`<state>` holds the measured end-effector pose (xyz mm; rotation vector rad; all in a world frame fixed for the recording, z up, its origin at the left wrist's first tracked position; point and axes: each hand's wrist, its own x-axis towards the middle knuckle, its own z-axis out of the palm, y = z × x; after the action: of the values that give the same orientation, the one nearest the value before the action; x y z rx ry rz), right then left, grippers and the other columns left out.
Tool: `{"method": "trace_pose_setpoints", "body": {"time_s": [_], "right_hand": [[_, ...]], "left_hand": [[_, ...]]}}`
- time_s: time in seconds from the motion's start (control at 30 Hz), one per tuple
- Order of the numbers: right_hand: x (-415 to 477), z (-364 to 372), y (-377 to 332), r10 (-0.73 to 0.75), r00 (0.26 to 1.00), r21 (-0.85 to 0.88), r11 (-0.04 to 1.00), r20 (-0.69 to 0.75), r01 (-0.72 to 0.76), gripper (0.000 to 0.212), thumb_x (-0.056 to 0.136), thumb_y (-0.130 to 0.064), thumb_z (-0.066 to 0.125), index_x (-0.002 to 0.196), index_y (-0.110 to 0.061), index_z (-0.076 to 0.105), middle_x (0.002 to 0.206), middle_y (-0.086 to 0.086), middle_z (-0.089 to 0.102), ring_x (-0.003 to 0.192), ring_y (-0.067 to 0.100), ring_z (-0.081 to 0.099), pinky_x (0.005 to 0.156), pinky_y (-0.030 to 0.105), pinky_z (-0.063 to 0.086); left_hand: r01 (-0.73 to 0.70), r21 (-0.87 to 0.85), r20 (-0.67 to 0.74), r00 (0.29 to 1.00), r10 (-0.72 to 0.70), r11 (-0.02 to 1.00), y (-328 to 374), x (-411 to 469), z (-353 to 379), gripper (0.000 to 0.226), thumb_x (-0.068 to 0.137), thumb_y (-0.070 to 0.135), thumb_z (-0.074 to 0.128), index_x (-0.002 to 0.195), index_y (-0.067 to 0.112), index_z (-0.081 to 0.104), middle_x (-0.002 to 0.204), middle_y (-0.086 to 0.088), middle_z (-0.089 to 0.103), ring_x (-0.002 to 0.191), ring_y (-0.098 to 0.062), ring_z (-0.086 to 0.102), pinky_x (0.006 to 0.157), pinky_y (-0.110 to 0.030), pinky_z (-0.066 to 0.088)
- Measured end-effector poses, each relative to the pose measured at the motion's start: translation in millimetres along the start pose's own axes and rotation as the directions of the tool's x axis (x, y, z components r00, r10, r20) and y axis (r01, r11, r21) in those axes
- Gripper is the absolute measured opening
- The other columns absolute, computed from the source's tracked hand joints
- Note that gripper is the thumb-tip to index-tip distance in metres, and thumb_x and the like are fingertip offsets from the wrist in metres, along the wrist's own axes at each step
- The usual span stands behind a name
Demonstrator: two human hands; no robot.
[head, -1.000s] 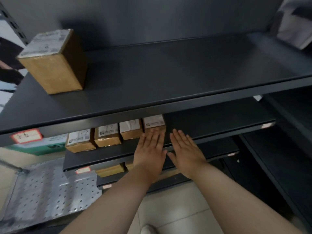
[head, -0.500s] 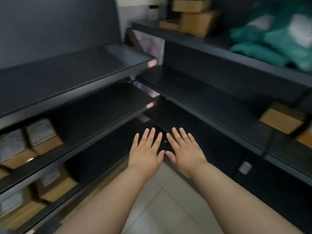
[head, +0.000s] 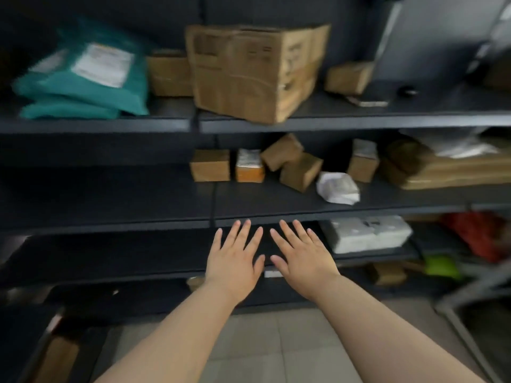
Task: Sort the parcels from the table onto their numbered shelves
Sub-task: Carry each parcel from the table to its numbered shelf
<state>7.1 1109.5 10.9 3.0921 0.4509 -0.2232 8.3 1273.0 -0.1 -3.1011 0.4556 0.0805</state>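
Observation:
My left hand (head: 235, 258) and my right hand (head: 301, 255) are held out side by side, palms down, fingers straight and spread, holding nothing. They hover in front of a dark shelf rack (head: 110, 225). On the middle shelf sit several small brown boxes (head: 210, 165), an orange-sided box (head: 249, 169) and a white crumpled parcel (head: 338, 187). The top shelf carries a large worn carton (head: 254, 73) and teal mailer bags (head: 83, 78). No table is in view.
A white wrapped parcel (head: 367, 233) lies on the lower shelf to the right of my hands, with red (head: 475, 233) and green (head: 439, 266) items beyond it. Flat brown packages (head: 448, 167) fill the right of the middle shelf. Tiled floor (head: 276, 341) lies below.
My view has swung right from the rack with the row of labelled boxes to another rack of parcels. Both hands stay out in front, flat and empty.

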Motion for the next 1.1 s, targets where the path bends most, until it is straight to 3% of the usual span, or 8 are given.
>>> {"method": "trace_pose_setpoints", "body": {"time_s": [0.2, 0.3, 0.47, 0.73, 0.87, 1.1], "right_hand": [[-49.2, 23.6, 84.2, 0.338, 0.938, 0.016, 0.94, 0.075, -0.34, 0.07, 0.089, -0.058, -0.006, 0.152, -0.028, -0.003, 0.16, -0.002, -0.009, 0.147, 0.022, -0.011, 0.119, 0.04, 0.001], [-78.5, 34.3, 112.0, 0.485, 0.864, 0.019, 0.87, 0.131, -0.492, 0.06, 0.099, -0.053, 0.013, 0.152, -0.029, -0.002, 0.16, -0.003, -0.009, 0.147, 0.021, -0.011, 0.119, 0.04, 0.001], [-132.7, 40.7, 140.2, 0.678, 0.718, 0.016, 0.725, 0.156, -0.689, 0.06, 0.1, -0.051, 0.017, 0.153, -0.029, -0.001, 0.161, -0.003, -0.008, 0.147, 0.021, -0.01, 0.119, 0.039, -0.001], [-224.0, 71.7, 172.7, 0.825, 0.544, 0.05, 0.544, 0.152, -0.838, 0.059, 0.099, -0.052, 0.013, 0.152, -0.03, 0.001, 0.161, -0.003, -0.006, 0.147, 0.02, -0.008, 0.118, 0.038, -0.002], [-280.5, 81.6, 210.4, 0.883, 0.449, 0.075, 0.443, 0.14, -0.894, 0.059, 0.101, -0.05, 0.021, 0.153, -0.029, 0.001, 0.161, -0.002, -0.006, 0.147, 0.02, -0.008, 0.118, 0.038, 0.0], [-382.1, 98.1, 309.0, 0.908, 0.38, 0.081, 0.371, 0.177, -0.925, 0.058, 0.101, -0.049, 0.019, 0.152, -0.028, 0.001, 0.161, -0.002, -0.007, 0.147, 0.02, -0.009, 0.118, 0.039, 0.002]], "left_hand": [[-0.312, -0.029, 0.02, 0.95, 0.313, 0.95, 79.3, 61.3, 8.1, 0.059, 0.101, 0.049, 0.017, 0.153, 0.03, -0.005, 0.162, 0.001, -0.009, 0.148, -0.017, -0.012, 0.12, -0.046, -0.002], [-0.429, -0.04, 0.033, 0.902, 0.43, 0.902, 112.8, 84.9, 14.1, 0.059, 0.101, 0.049, 0.018, 0.153, 0.03, -0.004, 0.162, 0.001, -0.008, 0.148, -0.017, -0.011, 0.119, -0.046, -0.002], [-0.611, -0.044, 0.065, 0.788, 0.612, 0.791, 169.9, 101.9, 21.3, 0.06, 0.1, 0.049, 0.015, 0.152, 0.03, -0.008, 0.162, 0.0, -0.009, 0.147, -0.017, -0.014, 0.119, -0.048, -0.002], [-0.801, -0.028, 0.09, 0.593, 0.8, 0.597, 285.7, 97.3, 27.8, 0.06, 0.1, 0.05, 0.014, 0.151, 0.031, -0.011, 0.161, 0.001, -0.015, 0.147, -0.017, -0.015, 0.119, -0.046, -0.004], [-0.868, -0.002, 0.093, 0.494, 0.865, 0.496, 365.2, 85.7, 28.2, 0.06, 0.101, 0.049, 0.016, 0.151, 0.032, -0.01, 0.161, 0.002, -0.015, 0.147, -0.016, -0.016, 0.119, -0.045, -0.005], [-0.893, 0.053, 0.111, 0.45, 0.886, 0.447, 495.3, 73.4, 27.5, 0.058, 0.101, 0.047, 0.016, 0.151, 0.033, -0.012, 0.16, 0.003, -0.017, 0.146, -0.016, -0.018, 0.119, -0.044, -0.007]]}}
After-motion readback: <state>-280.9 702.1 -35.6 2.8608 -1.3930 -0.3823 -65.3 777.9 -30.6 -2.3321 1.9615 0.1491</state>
